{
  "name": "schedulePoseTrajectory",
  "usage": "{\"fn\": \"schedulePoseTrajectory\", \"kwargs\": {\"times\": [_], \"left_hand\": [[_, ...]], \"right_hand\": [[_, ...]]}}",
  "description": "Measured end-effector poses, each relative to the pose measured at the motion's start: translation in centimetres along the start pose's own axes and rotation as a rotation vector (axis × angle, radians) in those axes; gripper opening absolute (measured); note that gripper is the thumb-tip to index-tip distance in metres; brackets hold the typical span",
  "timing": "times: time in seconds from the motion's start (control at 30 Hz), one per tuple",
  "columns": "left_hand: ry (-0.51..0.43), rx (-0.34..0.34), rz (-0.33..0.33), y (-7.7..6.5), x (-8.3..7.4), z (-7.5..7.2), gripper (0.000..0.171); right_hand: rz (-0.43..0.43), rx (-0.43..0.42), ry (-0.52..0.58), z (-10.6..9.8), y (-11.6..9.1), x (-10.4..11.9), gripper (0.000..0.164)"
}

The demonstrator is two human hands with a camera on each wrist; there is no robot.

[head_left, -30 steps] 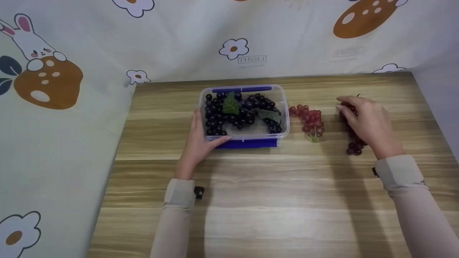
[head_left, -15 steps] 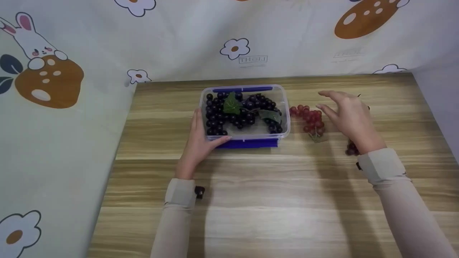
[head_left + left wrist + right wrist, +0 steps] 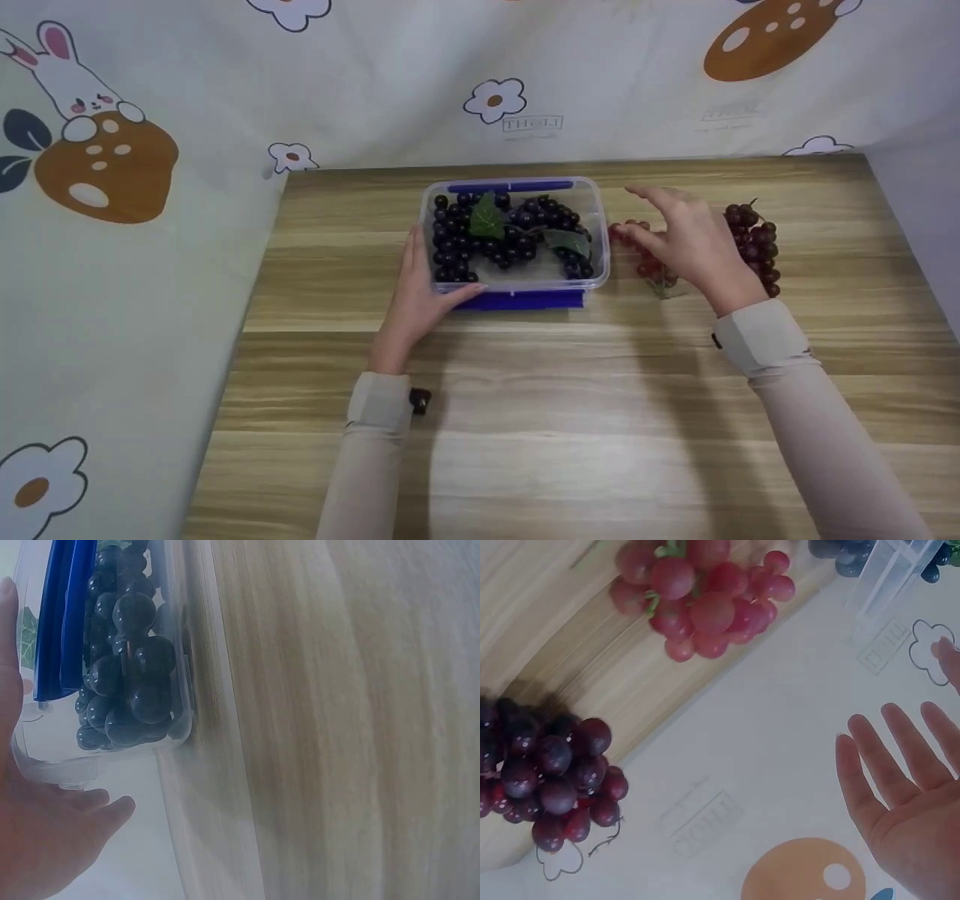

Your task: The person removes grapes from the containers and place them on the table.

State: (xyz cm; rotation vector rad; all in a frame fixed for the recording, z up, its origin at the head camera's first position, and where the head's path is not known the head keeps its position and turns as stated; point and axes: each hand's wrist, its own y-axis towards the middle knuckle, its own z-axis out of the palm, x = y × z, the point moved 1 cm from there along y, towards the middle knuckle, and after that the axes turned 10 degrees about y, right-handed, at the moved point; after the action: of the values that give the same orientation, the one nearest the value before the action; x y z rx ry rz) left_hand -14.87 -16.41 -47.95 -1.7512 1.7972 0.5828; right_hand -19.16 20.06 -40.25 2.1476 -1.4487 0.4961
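A clear plastic food container (image 3: pixel 540 274) with blue clips holds bunches of black grapes (image 3: pixel 454 238) and green leaves. My left hand (image 3: pixel 414 296) rests against its near left corner, straight fingers along the left wall and thumb on the front rim. In the left wrist view, the hand (image 3: pixel 52 829) touches the container's end. My right hand (image 3: pixel 694 244) hovers with spread fingers over a bunch of red grapes (image 3: pixel 646 266), partly covering it. The right wrist view shows that hand (image 3: pixel 907 787) holding nothing, apart from the red grapes (image 3: pixel 712 607).
A bunch of dark purple grapes (image 3: pixel 759 247) lies on the wooden table (image 3: pixel 570 420) right of the right hand, partly hidden by it. A patterned white cloth (image 3: pixel 390 90) hangs behind the table and along its left side.
My right hand has moved left from the dark purple grapes to above the red grapes, its fingers spreading wider. The purple bunch is more exposed. My left hand stays at the container.
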Motion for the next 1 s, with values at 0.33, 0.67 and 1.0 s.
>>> {"fn": "schedulePoseTrajectory", "kwargs": {"times": [0.33,0.67,1.0], "left_hand": [[0.014,0.001,0.005,0.1,0.0,0.0,0.136],[0.015,-0.004,0.008,0.0,0.0,0.0,0.136],[0.015,0.001,-0.003,0.1,0.0,0.0,0.136]], "right_hand": [[-0.004,0.057,0.047,1.4,1.2,1.5,0.059],[-0.029,0.132,0.098,3.0,2.3,2.7,0.064],[-0.016,0.245,0.109,4.6,3.3,3.7,0.073]]}}
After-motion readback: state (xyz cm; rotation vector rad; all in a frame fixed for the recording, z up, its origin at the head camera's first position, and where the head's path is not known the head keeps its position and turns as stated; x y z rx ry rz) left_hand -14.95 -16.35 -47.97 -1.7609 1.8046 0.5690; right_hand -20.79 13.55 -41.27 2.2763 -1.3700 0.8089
